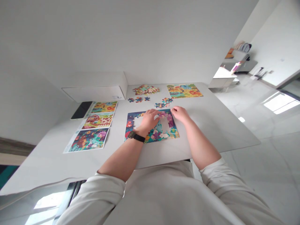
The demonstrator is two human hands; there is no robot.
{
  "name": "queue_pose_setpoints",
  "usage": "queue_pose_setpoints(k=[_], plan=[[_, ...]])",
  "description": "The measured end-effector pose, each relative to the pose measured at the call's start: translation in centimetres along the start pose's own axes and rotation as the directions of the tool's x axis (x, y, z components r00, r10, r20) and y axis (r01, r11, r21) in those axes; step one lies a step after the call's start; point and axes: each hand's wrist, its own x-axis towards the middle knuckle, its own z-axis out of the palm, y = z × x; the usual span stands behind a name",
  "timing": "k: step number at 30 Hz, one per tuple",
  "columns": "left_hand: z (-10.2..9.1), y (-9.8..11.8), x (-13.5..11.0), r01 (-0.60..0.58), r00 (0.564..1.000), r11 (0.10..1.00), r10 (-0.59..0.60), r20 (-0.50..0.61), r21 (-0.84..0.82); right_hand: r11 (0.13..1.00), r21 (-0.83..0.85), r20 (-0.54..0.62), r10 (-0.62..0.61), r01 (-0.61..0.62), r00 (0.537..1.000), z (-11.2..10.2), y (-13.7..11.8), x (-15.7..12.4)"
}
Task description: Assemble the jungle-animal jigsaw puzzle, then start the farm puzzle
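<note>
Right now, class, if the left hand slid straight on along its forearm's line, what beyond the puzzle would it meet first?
Past the puzzle, the left hand would probably meet the nearest loose pieces first, though depth is unclear.

Both your arms reach forward and angle inward, hands close together but apart.
Your left hand (149,119) is palm down, fingers slightly bent, thumb set away from them; the left forearm (123,156) slants up to it from a sleeve (98,195) bunched near the elbow. Your right hand (180,113) curls inward, fingers gathered and tips pointing left; whether they pinch anything is too small to tell. The right forearm (201,143) is bare below its pushed-up sleeve (229,182).
</note>
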Motion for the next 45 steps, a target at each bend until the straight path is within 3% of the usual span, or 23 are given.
queue_pose_setpoints(k=[4,18,32,40,45], plan=[[0.7,-0.3,0.2,0.007,1.000,1.000,-0.007,0.026,0.018,0.987,-0.150,0.024,-0.047,0.050,0.999,0.4,-0.2,-0.5],[2.0,-0.2,0.5,-0.014,0.997,0.994,0.006,0.075,0.105,0.943,-0.329,0.207,0.023,0.047,0.978,-0.7,-2.0,-1.4],[1.7,0.6,0.4,-0.005,0.992,0.987,-0.015,0.123,0.160,0.937,-0.345,0.221,0.035,0.045,0.975,-0.8,-2.3,-1.5],[1.8,0.9,0.2,-0.077,0.985,0.981,0.047,0.169,0.179,0.939,-0.341,0.203,0.028,0.044,0.979,-0.7,-2.3,-1.6],[1.6,1.5,0.0,-0.058,0.978,0.979,0.016,0.209,0.198,0.945,-0.298,0.203,-0.078,0.137,0.976,-0.4,-2.2,-1.5]])
